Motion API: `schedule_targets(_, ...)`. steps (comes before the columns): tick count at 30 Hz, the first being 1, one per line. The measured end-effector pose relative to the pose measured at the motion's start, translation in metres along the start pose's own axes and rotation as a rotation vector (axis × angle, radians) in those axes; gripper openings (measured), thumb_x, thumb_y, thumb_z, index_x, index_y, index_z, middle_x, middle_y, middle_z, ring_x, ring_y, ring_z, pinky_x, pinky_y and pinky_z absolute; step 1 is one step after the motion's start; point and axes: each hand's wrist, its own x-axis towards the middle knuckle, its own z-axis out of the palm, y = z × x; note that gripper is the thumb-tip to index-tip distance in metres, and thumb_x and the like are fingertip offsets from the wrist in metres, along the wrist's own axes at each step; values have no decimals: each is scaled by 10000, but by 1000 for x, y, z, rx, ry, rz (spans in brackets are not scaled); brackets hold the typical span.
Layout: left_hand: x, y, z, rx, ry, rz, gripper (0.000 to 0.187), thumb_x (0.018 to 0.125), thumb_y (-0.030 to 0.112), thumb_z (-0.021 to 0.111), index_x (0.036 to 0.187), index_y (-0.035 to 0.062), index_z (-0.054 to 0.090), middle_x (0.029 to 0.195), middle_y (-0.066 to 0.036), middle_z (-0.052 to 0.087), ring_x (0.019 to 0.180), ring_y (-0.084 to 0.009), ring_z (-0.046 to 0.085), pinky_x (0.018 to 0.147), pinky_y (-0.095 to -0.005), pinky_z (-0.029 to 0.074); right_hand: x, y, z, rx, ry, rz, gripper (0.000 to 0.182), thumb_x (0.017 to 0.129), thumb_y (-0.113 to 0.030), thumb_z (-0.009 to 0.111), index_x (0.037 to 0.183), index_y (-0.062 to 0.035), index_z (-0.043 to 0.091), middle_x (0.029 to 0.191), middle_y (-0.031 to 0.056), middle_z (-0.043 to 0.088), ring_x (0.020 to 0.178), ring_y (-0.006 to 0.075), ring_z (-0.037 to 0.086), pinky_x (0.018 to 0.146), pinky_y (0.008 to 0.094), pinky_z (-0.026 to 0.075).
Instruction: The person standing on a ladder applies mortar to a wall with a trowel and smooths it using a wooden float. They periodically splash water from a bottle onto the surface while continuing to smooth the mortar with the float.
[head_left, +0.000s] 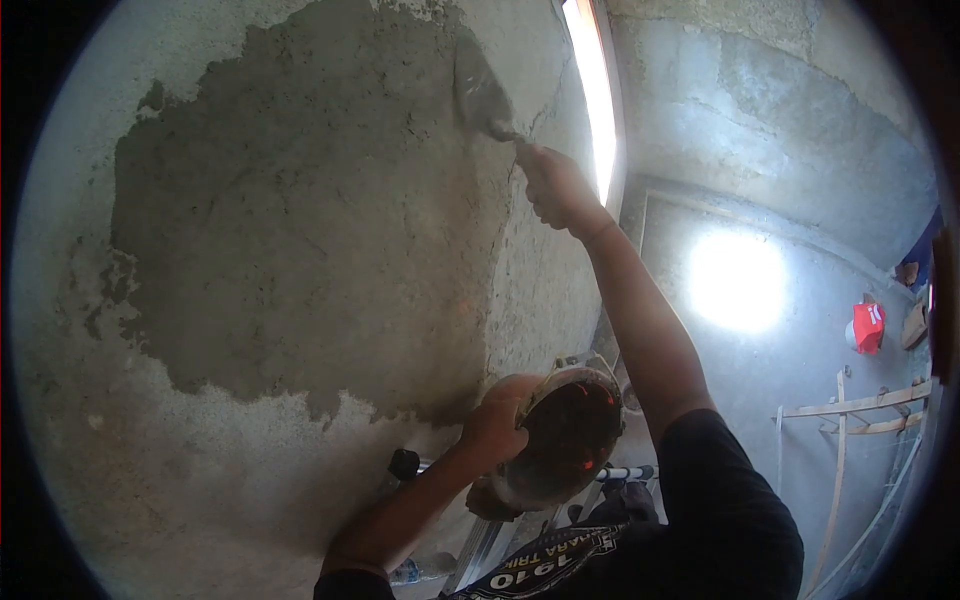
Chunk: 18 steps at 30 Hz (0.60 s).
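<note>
My right hand point(560, 188) is raised and wrapped round the handle of a trowel point(483, 97). The trowel's blade lies against the wall at the right edge of a broad patch of wet, dark grey plaster point(300, 210). Lower down, my left hand point(495, 425) grips the rim of a bucket point(612, 440), with its thumb over the edge. The bucket is tilted so that its dark inside faces me, with a few orange spots in it.
A metal ladder point(480, 550) stands beneath me. Pale, rough wall point(200, 480) surrounds the wet patch. A bright narrow opening point(597, 100) lies right of it. Farther right are a wooden frame point(842, 450) and a red and white item point(866, 328) on the floor.
</note>
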Motion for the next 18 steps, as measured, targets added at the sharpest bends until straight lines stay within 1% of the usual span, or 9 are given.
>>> schedule_targets(2, 0, -2, 3, -37, 59, 33, 464, 724, 229, 670, 1097, -44, 624, 936, -266, 665, 916, -413, 652, 810, -475, 513, 4, -4, 0, -13, -26, 56, 468, 986, -509, 413, 1033, -74, 579, 703, 54, 532, 493, 148, 479, 426, 337, 411)
schedule_targets(4, -1, -4, 5, -63, 94, 77, 443, 723, 229, 671, 1071, -41, 626, 926, -265, 664, 907, -418, 650, 799, -480, 514, 16, -5, -14, -165, 92, 186, 471, 975, -521, 426, 1037, -79, 578, 720, 72, 538, 490, 158, 483, 410, 324, 405)
schedule_targets(5, 0, -5, 5, -89, 133, 124, 422, 722, 230, 672, 1044, -38, 628, 916, -263, 662, 898, -422, 648, 789, -484, 514, 23, 1, -32, -188, 95, 190, 478, 966, -526, 430, 1043, -78, 578, 737, 84, 546, 505, 162, 495, 408, 309, 401)
schedule_targets(8, 2, -11, 11, -19, 178, 147, 411, 718, 228, 672, 1035, -29, 629, 913, -261, 661, 900, -418, 647, 782, -484, 514, 17, -8, -46, -312, 239, 121, 486, 970, -512, 427, 1049, -60, 589, 706, 73, 547, 506, 149, 508, 414, 309, 402)
schedule_targets(9, 3, -10, 11, -25, 185, 147, 411, 718, 228, 672, 1035, -29, 629, 913, -261, 661, 900, -418, 647, 782, -484, 514, 15, -8, -43, -320, 234, 117, 486, 970, -512, 427, 1049, -60, 589, 706, 73, 547, 506, 149, 508, 414, 309, 402)
schedule_targets(11, -4, -8, 13, -21, 191, 138, 412, 714, 232, 677, 1034, -24, 631, 902, -257, 663, 897, -411, 649, 783, -486, 512, 8, 1, -33, -181, 149, -111, 488, 974, -497, 435, 1076, -50, 602, 683, 68, 554, 489, 146, 511, 424, 309, 414)
schedule_targets(14, -4, -8, 12, -43, 118, 82, 402, 712, 238, 682, 1014, -22, 629, 888, -251, 662, 893, -409, 649, 780, -486, 511, -1, -18, -2, -262, 100, -15, 493, 976, -487, 438, 1110, -44, 609, 669, 67, 557, 474, 142, 508, 435, 302, 423)
schedule_targets(16, -4, -8, 13, -42, 117, 93, 394, 712, 237, 682, 1006, -21, 628, 886, -250, 662, 892, -409, 649, 779, -486, 512, 7, -16, -3, -264, 126, 1, 488, 978, -482, 441, 1121, -48, 612, 648, 63, 547, 472, 148, 514, 429, 309, 424)
schedule_targets(18, -4, -7, 8, -40, 139, 105, 387, 712, 235, 682, 997, -21, 627, 884, -249, 662, 890, -409, 649, 778, -485, 512, 13, -23, -11, -350, 178, 106, 471, 978, -475, 440, 1131, -65, 615, 665, 70, 554, 481, 158, 521, 424, 317, 425)
